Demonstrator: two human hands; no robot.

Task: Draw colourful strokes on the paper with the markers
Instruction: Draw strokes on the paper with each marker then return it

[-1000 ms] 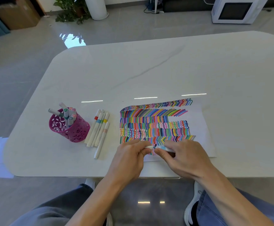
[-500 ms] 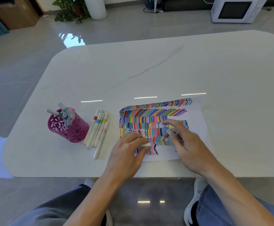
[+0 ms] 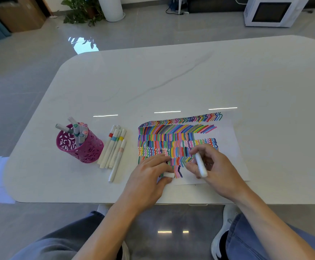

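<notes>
white worktop w/ stroke-covered paper: right hand grips a white marker over the strokes, left hand pinches a white cap just beside, hands not touching.

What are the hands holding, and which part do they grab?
The right hand grips a white marker near its drawing end, and the back end sticks out. The left hand pinches a small white cap, with one end poking out.
</notes>
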